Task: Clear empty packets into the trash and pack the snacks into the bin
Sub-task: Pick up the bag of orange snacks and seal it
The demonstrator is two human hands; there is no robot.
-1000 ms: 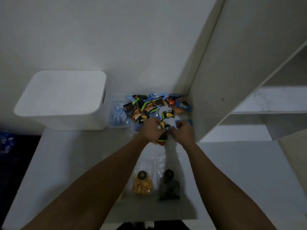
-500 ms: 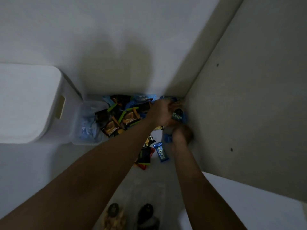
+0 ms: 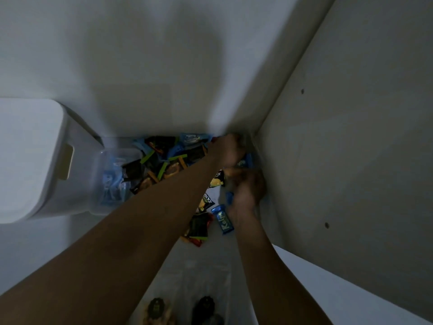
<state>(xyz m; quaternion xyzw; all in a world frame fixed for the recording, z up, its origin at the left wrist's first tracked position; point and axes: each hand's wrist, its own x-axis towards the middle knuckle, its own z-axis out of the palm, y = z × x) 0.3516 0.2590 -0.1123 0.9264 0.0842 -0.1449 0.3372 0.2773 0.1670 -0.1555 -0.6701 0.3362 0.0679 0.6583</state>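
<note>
Plastic pouches [image 3: 155,309] two, bottom edge; left hand [image 3: 230,148], right hand [image 3: 248,191] among packets [image 3: 173,170]; fingers blurred, hold unclear.

We see dim, flat light, colours washed out. Back wall [image 3: 140,55] is plain white, with soft broad shadows across its middle. On our right, a pale beige side panel [image 3: 363,172] meets it in a straight corner seam [image 3: 288,73]. The panel face has two small dark holes, upper hole [image 3: 302,91] and lower hole [image 3: 326,225]. The worktop [image 3: 35,254] is white and smooth. At bottom right, a brighter white surface [image 3: 339,285] shows past the panel's lower edge.
</note>
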